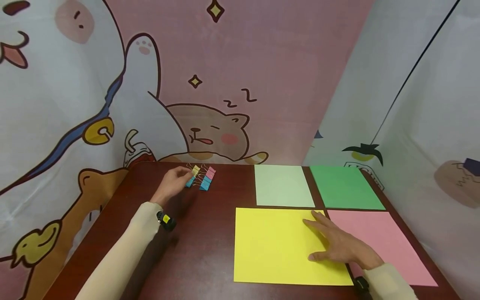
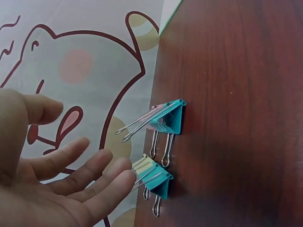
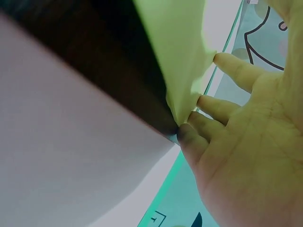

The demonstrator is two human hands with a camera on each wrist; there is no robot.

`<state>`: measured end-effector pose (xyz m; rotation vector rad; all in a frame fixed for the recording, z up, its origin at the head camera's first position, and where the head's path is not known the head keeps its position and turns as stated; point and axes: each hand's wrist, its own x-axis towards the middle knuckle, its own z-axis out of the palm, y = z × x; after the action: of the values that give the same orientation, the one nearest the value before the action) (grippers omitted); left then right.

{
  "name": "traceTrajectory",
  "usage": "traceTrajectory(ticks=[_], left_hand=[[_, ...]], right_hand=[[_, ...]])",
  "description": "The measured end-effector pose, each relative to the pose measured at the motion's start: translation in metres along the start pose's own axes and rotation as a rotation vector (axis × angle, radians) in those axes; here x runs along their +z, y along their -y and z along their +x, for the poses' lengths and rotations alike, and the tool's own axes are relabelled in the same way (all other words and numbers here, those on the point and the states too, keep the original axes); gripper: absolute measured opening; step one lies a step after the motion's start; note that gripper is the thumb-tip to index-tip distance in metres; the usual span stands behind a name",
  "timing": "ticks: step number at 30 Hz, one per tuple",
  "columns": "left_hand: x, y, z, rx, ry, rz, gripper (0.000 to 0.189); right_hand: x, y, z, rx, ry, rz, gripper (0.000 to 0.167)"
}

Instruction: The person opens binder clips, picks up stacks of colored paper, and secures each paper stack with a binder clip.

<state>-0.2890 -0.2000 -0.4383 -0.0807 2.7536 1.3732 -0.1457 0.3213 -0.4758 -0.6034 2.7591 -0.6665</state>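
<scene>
My left hand [image 1: 172,183] is beside a small group of binder clips at the back left of the table, its fingers loosely bent. Two teal clips show, one [image 2: 173,118] in front of a pink clip [image 1: 211,173] and the other [image 2: 161,182] in front of a yellow clip [image 1: 196,170]; their wire handles stick out. In the left wrist view, the fingertips overlap the handles of the yellow and lower teal clips, and nothing sits between thumb and fingers. My right hand [image 1: 339,241] spreads its fingers over the yellow sheet [image 1: 277,246], fingertips touching the paper near its right edge.
Behind the yellow sheet lie a pale green sheet [image 1: 284,185] and a green sheet [image 1: 346,187]. A pink sheet [image 1: 390,246] lies to its right, partly under my right wrist. The dark red table [image 1: 202,233] meets a cartoon-printed cloth [image 1: 285,83] at its back and sides.
</scene>
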Motion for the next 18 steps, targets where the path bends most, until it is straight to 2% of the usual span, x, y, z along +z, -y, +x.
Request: traceTrajectory(ticks=[7,11,16,18], left_hand=[[0.003,0.0,0.016,-0.015,0.04,0.029,0.047],[0.008,-0.001,0.025,0.009,0.07,0.041,0.043],[0.013,-0.004,0.032,0.013,0.071,0.098,0.041],[0.014,-0.005,0.033,-0.005,0.074,0.108,0.039]], right_hand=[[0.0,0.002,0.002,0.006,0.012,-0.002,0.104],[0.0,0.002,0.001,0.01,0.022,0.002,0.105],[0.0,0.0,0.0,-0.001,0.02,-0.003,0.104],[0.001,-0.001,0.001,-0.009,0.02,0.002,0.103]])
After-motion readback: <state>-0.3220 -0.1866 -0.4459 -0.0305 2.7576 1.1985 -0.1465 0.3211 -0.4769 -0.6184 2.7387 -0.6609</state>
